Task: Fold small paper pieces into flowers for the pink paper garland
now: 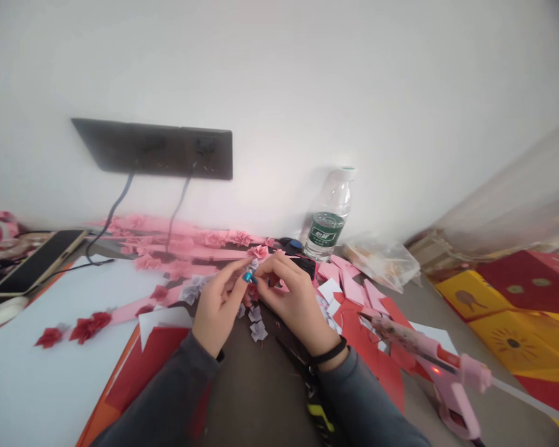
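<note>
My left hand [217, 307] and my right hand [300, 304] meet over the middle of the table, thumbs and fingertips pinched together. Between them is a small, pale lavender piece of paper [253, 266], mostly hidden by the fingers. Just below the fingertips lie several small lavender paper pieces [258, 330]. A pink paper flower [259, 251] shows right behind the hands. Beside my right wrist, partly under the forearm, is a black tool with yellow-green on its handle, likely scissors [319, 413].
A pink glue gun [440, 366] with a lit red light lies at right, near red paper sheets [372, 360]. A water bottle [327, 217] stands by the wall. Pink paper strips with flowers [186, 248] line the back. At left are white paper [41, 385] and a phone [40, 261].
</note>
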Action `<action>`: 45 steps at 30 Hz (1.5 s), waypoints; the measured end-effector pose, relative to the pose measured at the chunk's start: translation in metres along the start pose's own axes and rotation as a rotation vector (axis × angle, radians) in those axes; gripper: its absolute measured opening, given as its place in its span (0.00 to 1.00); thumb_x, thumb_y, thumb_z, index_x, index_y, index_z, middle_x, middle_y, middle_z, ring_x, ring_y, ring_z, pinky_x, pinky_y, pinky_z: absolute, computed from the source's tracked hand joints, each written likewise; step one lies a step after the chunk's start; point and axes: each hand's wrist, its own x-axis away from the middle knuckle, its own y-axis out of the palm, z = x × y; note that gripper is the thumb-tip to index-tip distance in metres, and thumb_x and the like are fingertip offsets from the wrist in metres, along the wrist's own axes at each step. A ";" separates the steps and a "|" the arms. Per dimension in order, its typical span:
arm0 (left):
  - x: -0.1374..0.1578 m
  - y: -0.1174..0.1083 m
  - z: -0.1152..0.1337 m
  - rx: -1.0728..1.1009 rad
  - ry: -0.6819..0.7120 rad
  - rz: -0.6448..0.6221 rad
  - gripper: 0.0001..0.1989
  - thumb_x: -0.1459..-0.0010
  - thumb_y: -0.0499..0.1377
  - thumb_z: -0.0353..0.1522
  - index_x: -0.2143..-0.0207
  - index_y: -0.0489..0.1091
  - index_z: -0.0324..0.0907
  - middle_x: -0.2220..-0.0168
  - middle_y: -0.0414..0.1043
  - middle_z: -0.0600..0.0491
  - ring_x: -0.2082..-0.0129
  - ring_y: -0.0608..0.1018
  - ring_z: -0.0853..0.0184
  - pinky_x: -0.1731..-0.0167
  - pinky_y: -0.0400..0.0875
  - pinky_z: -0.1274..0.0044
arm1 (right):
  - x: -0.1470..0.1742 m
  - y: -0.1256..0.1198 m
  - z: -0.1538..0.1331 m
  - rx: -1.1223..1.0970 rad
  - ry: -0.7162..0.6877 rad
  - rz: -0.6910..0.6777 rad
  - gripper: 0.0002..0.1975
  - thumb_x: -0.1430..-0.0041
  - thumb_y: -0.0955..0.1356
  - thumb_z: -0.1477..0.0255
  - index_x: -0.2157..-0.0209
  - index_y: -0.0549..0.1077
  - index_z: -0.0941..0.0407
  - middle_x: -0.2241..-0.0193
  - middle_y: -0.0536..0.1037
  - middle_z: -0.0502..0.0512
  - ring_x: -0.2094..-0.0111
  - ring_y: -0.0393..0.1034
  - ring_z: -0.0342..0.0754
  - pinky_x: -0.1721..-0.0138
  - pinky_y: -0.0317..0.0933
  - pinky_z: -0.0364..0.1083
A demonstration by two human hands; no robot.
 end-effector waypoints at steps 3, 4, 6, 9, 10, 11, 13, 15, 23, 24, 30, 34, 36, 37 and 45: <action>0.000 0.000 0.000 -0.009 0.004 0.033 0.07 0.43 0.62 0.36 0.64 0.74 0.43 0.78 0.70 0.58 0.83 0.71 0.72 0.82 0.67 0.81 | 0.001 0.000 -0.001 0.001 -0.037 -0.035 0.09 0.40 0.63 0.81 0.71 0.69 0.55 0.71 0.69 0.51 0.70 0.63 0.44 0.69 0.60 0.43; 0.000 0.000 -0.001 -0.031 0.006 0.032 0.07 0.42 0.61 0.37 0.66 0.73 0.43 0.80 0.69 0.58 0.84 0.70 0.72 0.83 0.66 0.81 | 0.001 0.000 -0.001 0.002 -0.048 -0.042 0.09 0.40 0.63 0.80 0.71 0.69 0.55 0.71 0.69 0.51 0.70 0.64 0.44 0.69 0.61 0.43; -0.001 -0.002 -0.002 -0.078 0.003 0.013 0.08 0.41 0.60 0.38 0.67 0.73 0.42 0.82 0.66 0.59 0.85 0.70 0.72 0.84 0.65 0.82 | 0.002 0.000 0.000 0.006 -0.065 -0.052 0.09 0.39 0.63 0.80 0.71 0.69 0.55 0.71 0.69 0.52 0.70 0.64 0.44 0.68 0.61 0.43; -0.002 -0.004 -0.003 -0.098 -0.009 -0.004 0.10 0.39 0.58 0.39 0.66 0.75 0.42 0.83 0.64 0.60 0.86 0.70 0.72 0.84 0.64 0.81 | 0.002 0.000 0.000 0.017 -0.090 -0.064 0.09 0.38 0.63 0.79 0.70 0.69 0.54 0.71 0.69 0.52 0.69 0.65 0.44 0.68 0.62 0.43; -0.002 -0.004 -0.004 -0.094 -0.015 -0.005 0.11 0.40 0.58 0.39 0.66 0.75 0.41 0.84 0.64 0.60 0.86 0.70 0.72 0.85 0.64 0.81 | 0.002 0.000 0.000 0.021 -0.099 -0.068 0.09 0.37 0.63 0.79 0.70 0.69 0.54 0.71 0.69 0.52 0.69 0.65 0.45 0.68 0.62 0.43; -0.002 -0.004 -0.004 -0.088 -0.023 -0.006 0.11 0.40 0.59 0.39 0.67 0.75 0.41 0.84 0.64 0.60 0.87 0.69 0.72 0.85 0.64 0.81 | 0.002 0.000 0.000 0.027 -0.108 -0.075 0.09 0.37 0.63 0.79 0.70 0.69 0.55 0.71 0.69 0.52 0.70 0.65 0.45 0.68 0.62 0.44; -0.003 -0.005 -0.004 -0.072 -0.043 -0.008 0.12 0.41 0.60 0.40 0.68 0.75 0.41 0.85 0.63 0.60 0.88 0.69 0.72 0.86 0.64 0.81 | 0.003 0.000 0.000 0.053 -0.122 -0.097 0.09 0.37 0.62 0.79 0.69 0.69 0.54 0.71 0.69 0.53 0.70 0.64 0.45 0.68 0.62 0.44; -0.004 -0.005 -0.005 -0.054 -0.063 -0.014 0.12 0.42 0.60 0.41 0.69 0.75 0.41 0.86 0.62 0.60 0.88 0.68 0.72 0.87 0.64 0.81 | 0.003 0.000 0.000 0.089 -0.130 -0.127 0.09 0.36 0.62 0.79 0.68 0.70 0.54 0.70 0.69 0.53 0.69 0.65 0.45 0.68 0.62 0.44; -0.005 -0.005 -0.016 0.171 -0.135 0.002 0.13 0.41 0.60 0.42 0.63 0.76 0.42 0.78 0.68 0.57 0.81 0.70 0.71 0.83 0.70 0.81 | 0.002 -0.004 -0.001 -0.016 -0.020 0.049 0.07 0.37 0.64 0.78 0.66 0.71 0.54 0.69 0.72 0.53 0.67 0.67 0.47 0.65 0.62 0.46; -0.005 -0.004 -0.016 0.212 -0.140 -0.001 0.13 0.41 0.60 0.41 0.63 0.76 0.42 0.77 0.68 0.57 0.81 0.69 0.72 0.83 0.70 0.82 | 0.001 -0.004 -0.002 -0.012 -0.004 0.075 0.07 0.37 0.63 0.78 0.66 0.71 0.55 0.70 0.72 0.52 0.67 0.67 0.47 0.66 0.62 0.46; -0.002 -0.003 -0.014 0.296 -0.141 -0.006 0.11 0.40 0.60 0.40 0.61 0.75 0.43 0.74 0.71 0.57 0.77 0.72 0.74 0.76 0.74 0.83 | 0.000 -0.003 -0.002 -0.045 0.040 0.019 0.06 0.38 0.65 0.79 0.68 0.69 0.56 0.71 0.69 0.50 0.71 0.62 0.44 0.69 0.57 0.44; -0.001 -0.003 -0.012 0.271 -0.130 -0.007 0.11 0.39 0.60 0.40 0.61 0.75 0.43 0.68 0.75 0.54 0.73 0.77 0.72 0.70 0.77 0.81 | -0.001 -0.001 0.001 -0.052 0.083 0.028 0.07 0.41 0.65 0.81 0.70 0.68 0.55 0.71 0.68 0.49 0.72 0.61 0.44 0.70 0.56 0.43; -0.001 -0.002 -0.011 0.259 -0.119 -0.031 0.11 0.40 0.61 0.39 0.60 0.75 0.42 0.65 0.77 0.53 0.71 0.79 0.70 0.68 0.78 0.79 | -0.001 0.000 0.002 -0.052 0.091 0.053 0.07 0.41 0.65 0.81 0.70 0.69 0.55 0.71 0.68 0.49 0.72 0.61 0.44 0.70 0.56 0.43; -0.002 -0.002 -0.011 0.250 -0.109 -0.040 0.11 0.42 0.62 0.38 0.60 0.75 0.42 0.64 0.78 0.52 0.69 0.80 0.69 0.67 0.79 0.78 | -0.001 0.000 0.003 -0.058 0.093 0.060 0.07 0.41 0.65 0.81 0.70 0.69 0.55 0.71 0.68 0.50 0.72 0.61 0.44 0.70 0.56 0.43; -0.005 -0.005 -0.010 0.109 -0.021 0.031 0.11 0.47 0.66 0.33 0.60 0.79 0.40 0.63 0.82 0.50 0.64 0.82 0.67 0.62 0.78 0.80 | -0.002 -0.004 0.001 -0.243 0.195 -0.014 0.04 0.38 0.66 0.74 0.68 0.71 0.56 0.70 0.68 0.51 0.70 0.62 0.44 0.68 0.57 0.44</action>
